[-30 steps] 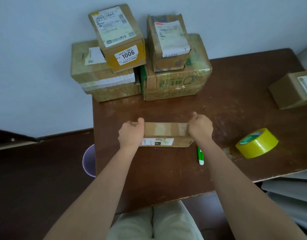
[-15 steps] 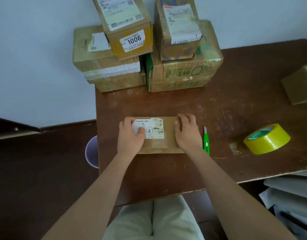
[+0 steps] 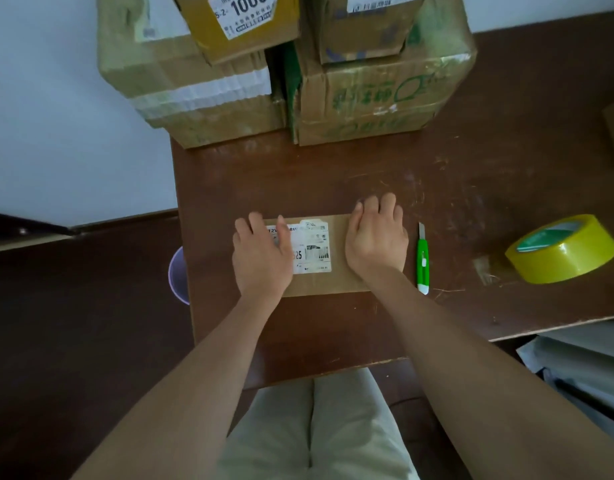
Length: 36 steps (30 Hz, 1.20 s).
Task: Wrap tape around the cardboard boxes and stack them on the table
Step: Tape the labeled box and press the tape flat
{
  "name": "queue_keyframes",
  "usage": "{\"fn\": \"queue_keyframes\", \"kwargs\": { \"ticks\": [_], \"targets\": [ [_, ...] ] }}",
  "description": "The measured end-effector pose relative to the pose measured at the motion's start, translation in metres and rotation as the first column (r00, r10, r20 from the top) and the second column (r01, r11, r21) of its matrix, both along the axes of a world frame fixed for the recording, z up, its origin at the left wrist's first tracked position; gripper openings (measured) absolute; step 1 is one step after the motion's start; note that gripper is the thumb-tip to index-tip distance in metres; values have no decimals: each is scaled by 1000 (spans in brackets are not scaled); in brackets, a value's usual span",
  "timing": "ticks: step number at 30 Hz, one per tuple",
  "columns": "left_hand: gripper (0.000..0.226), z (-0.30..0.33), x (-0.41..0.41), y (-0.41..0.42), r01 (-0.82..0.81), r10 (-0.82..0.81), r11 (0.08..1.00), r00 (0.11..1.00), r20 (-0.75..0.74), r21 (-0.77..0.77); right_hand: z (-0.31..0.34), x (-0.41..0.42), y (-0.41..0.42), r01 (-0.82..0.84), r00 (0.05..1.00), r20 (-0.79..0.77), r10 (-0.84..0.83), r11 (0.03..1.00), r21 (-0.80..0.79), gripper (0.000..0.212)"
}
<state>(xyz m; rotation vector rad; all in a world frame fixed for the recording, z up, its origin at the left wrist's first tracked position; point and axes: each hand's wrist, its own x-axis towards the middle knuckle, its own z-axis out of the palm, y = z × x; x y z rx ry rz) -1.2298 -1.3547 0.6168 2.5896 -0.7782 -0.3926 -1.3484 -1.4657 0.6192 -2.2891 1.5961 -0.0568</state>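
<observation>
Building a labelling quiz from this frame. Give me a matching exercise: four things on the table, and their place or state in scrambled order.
Things:
1. tape roll
2. green cutter
3. flat box
4. box marked 1006

Places or states:
A. under both hands
B. on top of another box at the back
C. just right of the right hand
D. far right, alone on the table

Pairs: 1-D, 2-C, 3-A, 4-B. The left hand covers part of the flat box's label.
</observation>
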Motion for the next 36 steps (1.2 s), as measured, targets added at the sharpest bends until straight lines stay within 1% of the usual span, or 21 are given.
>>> {"fn": "queue_keyframes", "kwargs": {
  "ticks": [2, 5, 7, 8, 10, 11, 13, 15, 17, 18, 20, 23, 24, 25, 27, 28, 29, 31, 32, 34, 36],
  "targets": [
    [46, -1, -1, -1, -12, 13, 1000, 1000, 10, -26, 0, 0, -4, 23, 999, 27, -23, 1000, 4, 38],
    [46, 1, -2, -1, -34, 33, 997, 999, -11, -62, -1, 2, -10, 140, 982, 115, -146, 988, 62, 44],
    [43, 3, 0, -1, -60, 58, 994, 998, -20, -94, 0, 2, -10, 195, 960, 185, -208, 977, 89, 42],
    [40, 3, 2, 0, -79, 76, 990, 997, -28, -117, 1, 1, -10, 255, 932, 227, -281, 957, 140, 38],
    [39, 3, 4, 2, -185, 173, 969, 981, -89, -166, 3, -2, -15, 399, 834, 258, -487, 857, 326, 31],
    [41, 5, 5, 3, -282, 260, 944, 955, -142, -170, 5, -4, -18, 449, 798, 211, -565, 791, 416, 33],
    [43, 14, 3, 2, -432, 400, 897, 882, -251, -91, 10, -8, -23, 453, 816, 79, -573, 718, 528, 45],
    [37, 27, 1, 0, -456, 428, 890, 846, -319, -17, 22, -7, -24, 442, 830, 54, -556, 713, 545, 46],
    [28, 45, 3, -9, -482, 438, 876, 815, -378, -24, 38, -4, -27, 460, 806, 105, -582, 729, 507, 26],
    [23, 55, 5, -15, -496, 437, 867, 805, -402, -50, 50, -3, -30, 474, 783, 144, -605, 730, 492, 19],
    [19, 75, 9, -28, -510, 424, 856, 788, -447, -87, 73, 0, -36, 491, 724, 235, -648, 724, 484, 14],
    [23, 103, 11, -40, -537, 391, 832, 743, -543, -136, 98, -4, -45, 513, 639, 361, -680, 725, 459, 12],
    [24, 111, 12, -43, -576, 384, 804, 692, -611, -147, 108, -7, -47, 530, 596, 392, -701, 710, 464, 12],
    [26, 119, 13, -46, -635, 379, 760, 606, -700, -138, 118, -10, -50, 548, 561, 412, -718, 695, 465, 11],
    [23, 136, 11, -52, -741, 343, 670, 366, -865, -48, 137, -20, -56, 557, 507, 444, -739, 674, 485, 10],
    [20, 144, 9, -54, -760, 289, 650, 256, -922, -7, 145, -26, -59, 553, 487, 476, -733, 680, 481, 9],
    [24, 151, 6, -56, -759, 249, 651, 183, -951, 25, 154, -31, -61, 548, 471, 514, -717, 694, 466, 9],
    [37, 160, -1, -65, -722, 197, 690, 128, -972, 45, 172, -40, -62, 528, 440, 606, -663, 737, 422, 9],
    [37, 164, -6, -69, -695, 185, 718, 135, -973, 41, 180, -45, -62, 525, 418, 651, -633, 754, 395, 9],
    [24, 175, -20, -76, -649, 160, 760, 132, -978, 37, 198, -58, -66, 537, 379, 719, -582, 772, 341, 15],
    [15, 187, -38, -81, -611, 133, 791, 104, -986, 42, 220, -76, -73, 523, 324, 778, -537, 788, 326, 18]
  ]
}}
